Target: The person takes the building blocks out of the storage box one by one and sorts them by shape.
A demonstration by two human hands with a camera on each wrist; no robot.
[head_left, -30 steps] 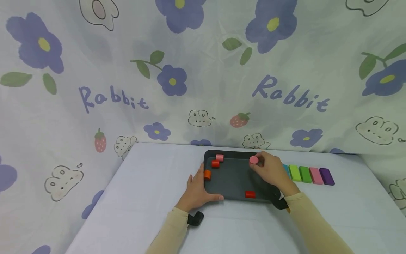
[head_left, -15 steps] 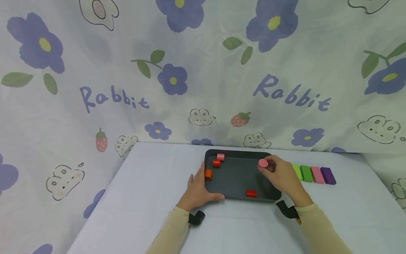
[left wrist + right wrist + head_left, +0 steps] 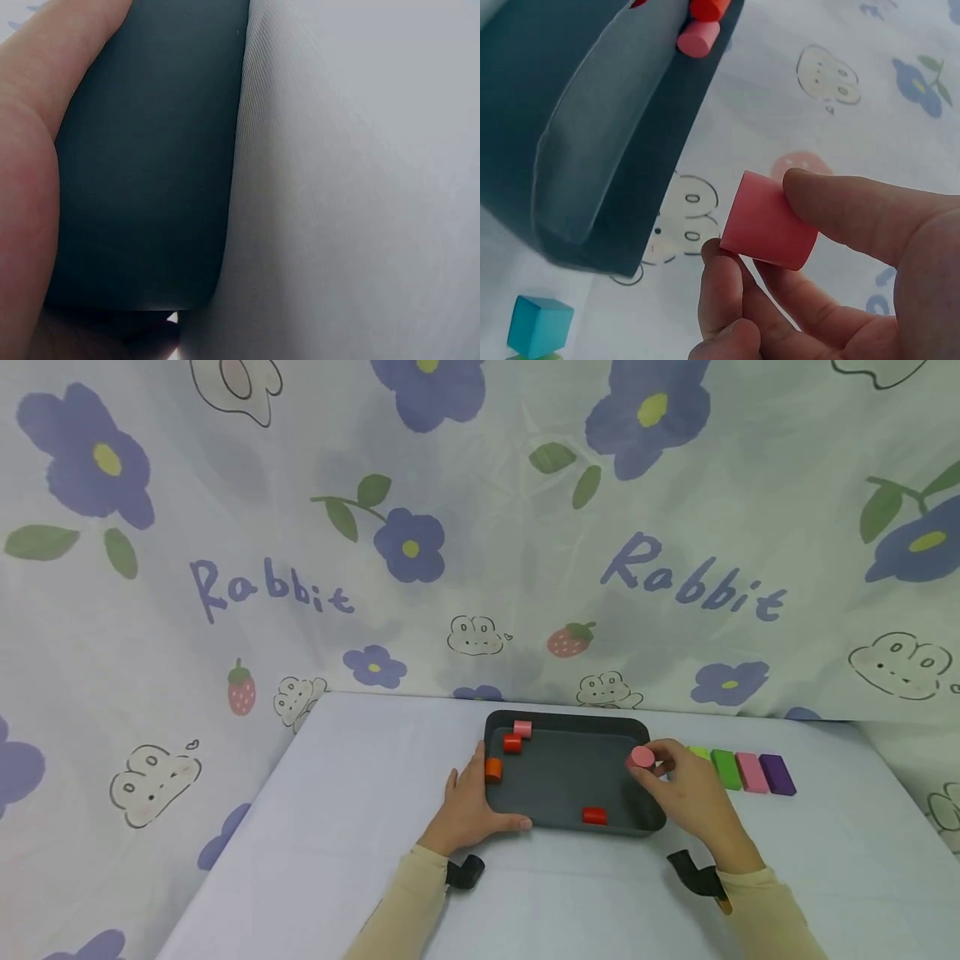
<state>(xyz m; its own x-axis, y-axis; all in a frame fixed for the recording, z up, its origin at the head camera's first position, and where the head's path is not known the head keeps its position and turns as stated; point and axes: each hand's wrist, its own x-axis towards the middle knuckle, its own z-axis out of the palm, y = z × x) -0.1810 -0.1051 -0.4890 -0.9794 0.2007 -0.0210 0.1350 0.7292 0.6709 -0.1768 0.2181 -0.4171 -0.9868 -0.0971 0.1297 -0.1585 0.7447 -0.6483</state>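
My right hand [image 3: 693, 793] pinches a pink cylinder block [image 3: 642, 757] between thumb and fingers, above the right side of the dark grey tray [image 3: 555, 777]. In the right wrist view the pink cylinder [image 3: 771, 221] shows clear of the tray wall. My left hand [image 3: 467, 810] rests against the tray's near left corner, fingers along the left side and thumb along the front rim. In the tray lie another pink cylinder [image 3: 522, 728], a red cylinder [image 3: 512, 743] and an orange one [image 3: 493, 770] at the left, plus a red cylinder [image 3: 595, 816] near the front.
Right of the tray, a row of coloured blocks lies on the white table, including a green block [image 3: 725, 769], a pink block [image 3: 752, 772] and a purple block [image 3: 777, 775]. My right hand partly hides the row. A patterned curtain [image 3: 420, 635] hangs behind the table.
My right hand has moved right and slightly nearer with the pink cylinder, from the tray's back toward its right rim. My left hand has stayed at the corner.
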